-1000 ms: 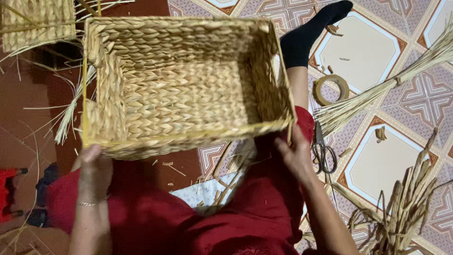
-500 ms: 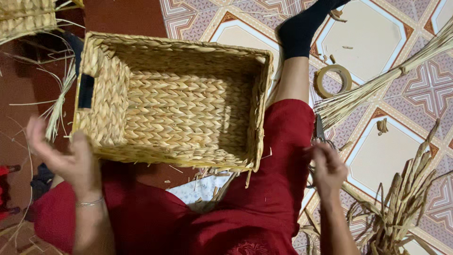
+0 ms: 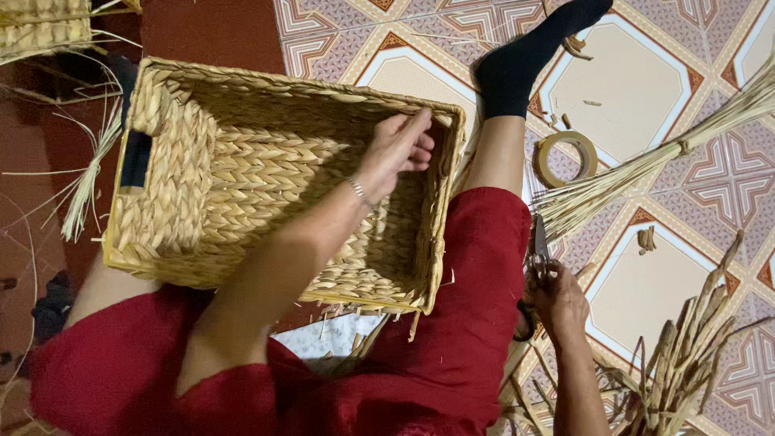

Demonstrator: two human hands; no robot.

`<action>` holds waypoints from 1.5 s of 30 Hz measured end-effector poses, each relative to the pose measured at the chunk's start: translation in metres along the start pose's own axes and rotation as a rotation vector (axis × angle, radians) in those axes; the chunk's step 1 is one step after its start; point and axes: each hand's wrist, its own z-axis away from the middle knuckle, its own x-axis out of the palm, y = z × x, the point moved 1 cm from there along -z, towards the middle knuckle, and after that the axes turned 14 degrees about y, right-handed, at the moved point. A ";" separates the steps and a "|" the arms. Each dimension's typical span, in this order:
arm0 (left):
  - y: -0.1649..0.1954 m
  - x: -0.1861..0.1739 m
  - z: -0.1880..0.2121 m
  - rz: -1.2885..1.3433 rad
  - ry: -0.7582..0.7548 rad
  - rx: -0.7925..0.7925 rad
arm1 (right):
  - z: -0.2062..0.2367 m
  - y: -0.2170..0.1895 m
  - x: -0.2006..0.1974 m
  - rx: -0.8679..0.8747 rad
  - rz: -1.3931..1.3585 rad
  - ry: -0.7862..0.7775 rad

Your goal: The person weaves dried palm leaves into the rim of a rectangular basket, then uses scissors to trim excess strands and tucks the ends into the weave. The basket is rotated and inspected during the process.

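The woven basket (image 3: 266,178) rests across the person's lap, tipped so its open mouth faces the camera, with a dark handle slot on its left wall. The left hand (image 3: 400,149) reaches deep inside and presses against the inner right wall near the far corner; its fingers (image 3: 420,147) are curled and bent against the weave, not wrapped around anything I can make out. The right hand (image 3: 557,303) is down on the floor just beside the right knee, closed over the handles of a pair of scissors (image 3: 539,254), whose blades point away toward the far side.

On the tiled floor (image 3: 638,81) to the right lie a roll of tape (image 3: 565,157), a bundle of straw (image 3: 646,169) fanned out toward the knee, and a pile of dried stalks (image 3: 686,363) nearer the camera. Another basket (image 3: 44,28) shows at the far left corner.

The work looks to be at a finishing stage: the hand inside seems to be checking or holding the weave while the scissors are taken up. Loose ends stick out under the basket's near rim, so the next move probably calls for bringing the scissors up to the basket and steadying it firmly.
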 end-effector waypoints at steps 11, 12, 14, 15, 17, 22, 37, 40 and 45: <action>-0.034 0.011 -0.021 0.236 0.070 0.018 | -0.034 0.005 -0.063 0.556 -0.337 -0.175; -0.034 0.013 -0.018 0.236 0.051 -0.003 | -0.037 0.007 -0.072 0.562 -0.377 -0.182; -0.032 0.019 -0.016 0.246 0.061 0.002 | -0.042 0.009 -0.090 0.570 -0.455 -0.201; -0.031 0.022 -0.016 0.256 0.089 0.027 | -0.044 0.009 -0.097 0.515 -0.477 -0.209; -0.031 0.027 -0.017 0.271 0.120 0.060 | -0.048 0.006 -0.109 0.405 -0.522 -0.221; -0.033 0.029 -0.023 0.264 0.139 0.074 | -0.073 -0.028 -0.117 0.191 -0.831 -0.293; -0.034 0.027 -0.029 0.178 0.139 0.170 | -0.088 -0.118 -0.098 0.067 -0.977 -0.367; -0.034 0.027 -0.027 0.098 0.115 0.306 | -0.075 -0.107 -0.091 0.118 -0.997 -0.317; -0.010 0.017 -0.020 -0.407 0.202 0.951 | -0.054 -0.073 -0.081 0.225 -0.986 -0.296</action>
